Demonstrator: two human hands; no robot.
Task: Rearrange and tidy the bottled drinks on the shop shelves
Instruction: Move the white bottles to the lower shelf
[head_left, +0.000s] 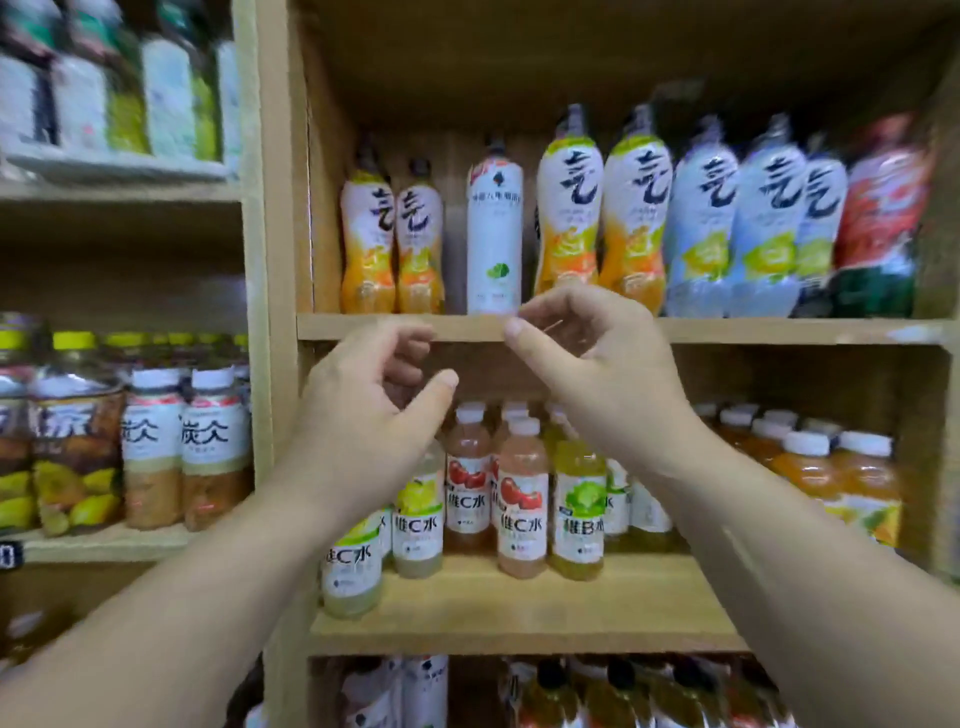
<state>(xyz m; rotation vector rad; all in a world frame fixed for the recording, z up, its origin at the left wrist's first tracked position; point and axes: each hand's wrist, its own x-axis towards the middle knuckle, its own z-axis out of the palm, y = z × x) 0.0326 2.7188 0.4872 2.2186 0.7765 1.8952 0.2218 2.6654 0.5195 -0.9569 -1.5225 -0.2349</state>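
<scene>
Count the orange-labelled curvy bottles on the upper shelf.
4: two small ones at the left end, two taller ones right of the straight white bottle. Others may hide behind.

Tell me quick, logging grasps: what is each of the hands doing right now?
Left hand: open, fingers loosely curled, holding nothing.
Right hand: open, thumb and fingers apart, holding nothing.

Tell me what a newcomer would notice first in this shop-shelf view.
The two bare hands stand out first: the left hand and right hand are raised in mid-frame before the upper shelf edge, fingers curled, holding nothing. Behind them stands a row of tall bottles, where a slim white bottle breaks up the orange-labelled bottles. Below, small vitamin drinks crowd the lower shelf unevenly.
</scene>
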